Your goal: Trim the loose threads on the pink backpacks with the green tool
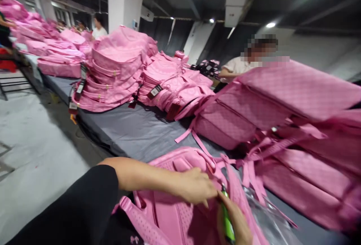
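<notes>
A pink backpack [163,211] lies in front of me with its padded back and shoulder straps facing up. My left hand [197,187] reaches across its upper part, fingers curled and closed near a strap. Whatever those fingers pinch is hidden. Close by, my right hand [238,220] is closed around a bright green handheld tool [228,222] with a slim metallic tip pointing up. Its exact kind is not clear. The fingertips of both hands nearly meet above the backpack.
A grey-covered table [121,128] runs away to the left. Stacked pink backpacks [115,64] stand on it, with more large pink bags [282,98] at the right. Clear plastic [270,218] lies beside my right hand. Across the table is a co-worker [234,66].
</notes>
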A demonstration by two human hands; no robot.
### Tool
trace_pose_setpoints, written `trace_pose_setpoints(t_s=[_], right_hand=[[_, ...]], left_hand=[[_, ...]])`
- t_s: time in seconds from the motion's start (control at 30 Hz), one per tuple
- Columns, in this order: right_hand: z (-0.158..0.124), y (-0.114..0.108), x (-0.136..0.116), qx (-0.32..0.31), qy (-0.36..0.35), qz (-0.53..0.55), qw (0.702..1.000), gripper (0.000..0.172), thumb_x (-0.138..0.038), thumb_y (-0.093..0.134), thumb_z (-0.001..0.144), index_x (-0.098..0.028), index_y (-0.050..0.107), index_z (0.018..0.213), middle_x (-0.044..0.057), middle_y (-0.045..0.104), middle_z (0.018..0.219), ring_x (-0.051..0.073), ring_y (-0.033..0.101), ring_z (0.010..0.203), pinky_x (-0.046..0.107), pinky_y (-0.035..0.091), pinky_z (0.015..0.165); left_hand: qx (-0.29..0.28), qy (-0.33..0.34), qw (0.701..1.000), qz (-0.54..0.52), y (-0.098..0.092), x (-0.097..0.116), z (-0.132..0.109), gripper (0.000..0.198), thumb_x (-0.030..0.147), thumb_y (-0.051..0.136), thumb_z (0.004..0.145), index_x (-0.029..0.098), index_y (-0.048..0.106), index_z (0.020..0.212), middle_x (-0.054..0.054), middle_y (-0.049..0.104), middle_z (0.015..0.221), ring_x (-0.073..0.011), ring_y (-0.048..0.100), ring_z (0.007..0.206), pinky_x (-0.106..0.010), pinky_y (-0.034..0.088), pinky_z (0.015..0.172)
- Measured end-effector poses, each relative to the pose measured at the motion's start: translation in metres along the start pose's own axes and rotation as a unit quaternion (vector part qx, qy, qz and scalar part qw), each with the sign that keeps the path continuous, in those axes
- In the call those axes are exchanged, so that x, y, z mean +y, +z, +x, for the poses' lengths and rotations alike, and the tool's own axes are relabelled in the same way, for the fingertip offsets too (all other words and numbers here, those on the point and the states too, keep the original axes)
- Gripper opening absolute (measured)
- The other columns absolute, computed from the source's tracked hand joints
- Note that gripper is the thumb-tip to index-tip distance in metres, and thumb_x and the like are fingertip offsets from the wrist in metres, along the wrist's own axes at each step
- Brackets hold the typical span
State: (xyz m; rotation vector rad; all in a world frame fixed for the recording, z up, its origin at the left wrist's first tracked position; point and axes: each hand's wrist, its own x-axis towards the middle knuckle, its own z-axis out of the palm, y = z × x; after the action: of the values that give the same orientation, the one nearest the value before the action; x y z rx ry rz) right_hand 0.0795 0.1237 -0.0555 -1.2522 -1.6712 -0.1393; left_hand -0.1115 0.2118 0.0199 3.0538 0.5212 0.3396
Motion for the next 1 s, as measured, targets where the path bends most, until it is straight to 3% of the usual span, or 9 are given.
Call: trace_pose_setpoints(t_s=[0.2, 0.33, 0.43, 0.53, 0.63, 0.7, 0.8, 0.87, 1.0], right_hand=[[-0.004, 0.008, 0.016, 0.021, -0.013, -0.052, 0.998, 0.029, -0.026, 0.063, 0.088, -0.024, 0.067, 0.118, 0.008, 0.076, 0.104, 0.029, 0.074, 0.091, 0.045, 0.059, 0.082], [-0.008, 0.014, 0.003, 0.037, -0.009, -0.034, 0.999, 0.031, -0.02, 0.062, 0.088, -0.024, 0.064, 0.119, 0.008, 0.074, 0.105, 0.028, 0.072, 0.094, 0.044, 0.059, 0.081], [-0.014, 0.011, -0.009, 0.003, 0.001, -0.001, 1.0, 0.027, -0.016, 0.059, 0.09, -0.022, 0.063, 0.116, 0.008, 0.071, 0.098, 0.025, 0.071, 0.09, 0.041, 0.058, 0.077], [-0.016, 0.007, -0.013, -0.023, -0.002, 0.012, 1.0, 0.028, -0.012, 0.058, 0.09, -0.022, 0.062, 0.115, 0.007, 0.07, 0.095, 0.024, 0.07, 0.087, 0.038, 0.058, 0.075], [-0.014, 0.004, -0.007, -0.018, 0.001, 0.001, 1.0, 0.034, -0.01, 0.059, 0.09, -0.023, 0.06, 0.121, 0.008, 0.071, 0.101, 0.024, 0.07, 0.092, 0.039, 0.059, 0.079], [-0.014, 0.003, -0.002, 0.004, -0.003, 0.009, 1.0, 0.038, -0.008, 0.06, 0.09, -0.024, 0.058, 0.124, 0.008, 0.072, 0.102, 0.022, 0.071, 0.093, 0.039, 0.059, 0.081], [-0.019, 0.001, 0.004, 0.025, 0.005, 0.035, 0.999, 0.042, -0.006, 0.06, 0.088, -0.024, 0.057, 0.126, 0.009, 0.072, 0.102, 0.023, 0.07, 0.096, 0.042, 0.059, 0.085], [-0.023, -0.001, 0.006, 0.024, 0.019, 0.042, 0.999, 0.042, -0.007, 0.059, 0.088, -0.024, 0.057, 0.127, 0.01, 0.072, 0.103, 0.024, 0.07, 0.098, 0.044, 0.059, 0.086], [-0.026, -0.008, 0.012, -0.011, 0.037, 0.041, 0.998, 0.042, -0.014, 0.058, 0.09, -0.024, 0.055, 0.131, 0.01, 0.073, 0.109, 0.026, 0.07, 0.103, 0.046, 0.059, 0.089]], left_hand=[[0.117, -0.035, 0.991, 0.05, -0.019, -0.027, 0.021, 0.034, 0.023, 0.056, 0.093, 0.013, 0.058, 0.125, -0.017, 0.06, 0.13, -0.0309, 0.055, 0.121, -0.044, 0.046, 0.093], [-0.003, -0.028, 0.998, 0.049, -0.007, -0.032, 0.06, 0.065, 0.039, 0.073, 0.083, 0.015, 0.049, 0.138, -0.014, 0.061, 0.129, -0.0296, 0.058, 0.111, -0.041, 0.044, 0.089], [-0.065, -0.029, 0.996, 0.057, 0.014, -0.041, 0.085, 0.064, 0.042, 0.077, 0.078, 0.014, 0.055, 0.131, -0.014, 0.065, 0.121, -0.0287, 0.06, 0.108, -0.038, 0.041, 0.087], [-0.071, 0.009, 0.996, 0.061, 0.024, -0.048, 0.091, 0.064, 0.044, 0.073, 0.081, 0.012, 0.053, 0.134, -0.015, 0.065, 0.121, -0.0288, 0.059, 0.109, -0.038, 0.04, 0.088], [-0.042, 0.04, 0.995, 0.08, 0.022, -0.043, 0.082, 0.087, 0.05, 0.07, 0.082, 0.011, 0.034, 0.151, -0.019, 0.059, 0.133, -0.0314, 0.057, 0.115, -0.042, 0.039, 0.094], [-0.031, 0.045, 0.992, 0.11, 0.019, -0.035, 0.076, 0.105, 0.055, 0.076, 0.074, 0.014, 0.024, 0.156, -0.021, 0.048, 0.147, -0.0363, 0.048, 0.129, -0.048, 0.036, 0.102], [-0.078, 0.02, 0.985, 0.152, 0.017, -0.025, 0.075, 0.123, 0.052, 0.087, 0.062, 0.019, 0.018, 0.158, -0.018, 0.032, 0.161, -0.0403, 0.03, 0.143, -0.053, 0.029, 0.11], [-0.106, 0.003, 0.982, 0.156, 0.019, -0.023, 0.079, 0.121, 0.049, 0.087, 0.065, 0.019, 0.017, 0.159, -0.017, 0.032, 0.161, -0.0386, 0.034, 0.141, -0.052, 0.03, 0.11], [-0.089, 0.005, 0.986, 0.142, 0.026, -0.023, 0.086, 0.101, 0.044, 0.076, 0.08, 0.012, 0.02, 0.157, -0.02, 0.037, 0.157, -0.0343, 0.046, 0.13, -0.049, 0.037, 0.104]])
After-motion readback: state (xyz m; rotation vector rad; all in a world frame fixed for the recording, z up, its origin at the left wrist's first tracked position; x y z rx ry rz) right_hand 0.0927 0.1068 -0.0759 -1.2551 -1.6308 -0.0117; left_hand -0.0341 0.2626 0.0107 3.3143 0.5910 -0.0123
